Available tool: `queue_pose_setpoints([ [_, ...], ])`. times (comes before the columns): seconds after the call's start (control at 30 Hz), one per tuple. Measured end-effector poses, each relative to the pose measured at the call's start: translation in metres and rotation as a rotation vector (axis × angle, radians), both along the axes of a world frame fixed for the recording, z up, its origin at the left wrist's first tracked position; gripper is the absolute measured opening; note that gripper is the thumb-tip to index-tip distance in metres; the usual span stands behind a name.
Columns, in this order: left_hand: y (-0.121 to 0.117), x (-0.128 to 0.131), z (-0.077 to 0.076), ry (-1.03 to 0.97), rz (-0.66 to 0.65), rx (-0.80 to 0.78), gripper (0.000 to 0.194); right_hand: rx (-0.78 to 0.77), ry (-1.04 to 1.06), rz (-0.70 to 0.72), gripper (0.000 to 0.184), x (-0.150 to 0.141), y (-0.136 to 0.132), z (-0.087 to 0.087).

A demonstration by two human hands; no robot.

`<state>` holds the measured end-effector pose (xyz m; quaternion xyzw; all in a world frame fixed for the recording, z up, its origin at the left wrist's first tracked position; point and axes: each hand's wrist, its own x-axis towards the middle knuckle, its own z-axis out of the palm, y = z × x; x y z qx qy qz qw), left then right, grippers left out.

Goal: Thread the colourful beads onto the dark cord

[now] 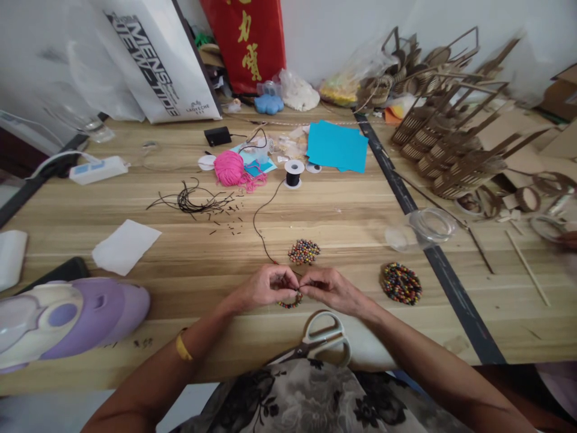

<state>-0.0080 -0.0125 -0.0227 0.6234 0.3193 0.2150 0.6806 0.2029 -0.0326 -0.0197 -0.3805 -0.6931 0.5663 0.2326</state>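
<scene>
Beadwork by two hands on a wood-grain tabletop [342,210], a pale wall [333,36] behind.
Left to right across the surface: a purple-and-white appliance [101,313], white paper [126,246], tangled black cords [192,198], a pink yarn ball [229,168], a white spool [294,167] of black cord, blue sheets [338,146], a bead coil [401,284] and, past a dark strip [435,261], brown baskets [444,150]. The person's left hand [270,287] pinches a thin dark cord [301,287] at a beaded loop [288,305]; the right hand [325,285], fingertips together, grips it alongside. The loop sits just below their fingertips, between loose beads [304,251] and scissors [322,338].
</scene>
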Motion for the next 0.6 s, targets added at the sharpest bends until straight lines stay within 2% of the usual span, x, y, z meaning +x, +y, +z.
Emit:
queue_pose_setpoints([
  [0.33,0.0008,-0.0001,-0.0015,0.006,-0.005,0.023,0.022,0.044,-0.027,-0.001,0.03,0.0004,-0.0014,-0.0004],
  [0.6,0.0024,-0.0007,-0.0047,0.0,0.003,0.012,0.024,0.174,0.02,-0.019,0.03,-0.0004,-0.0029,0.008],
])
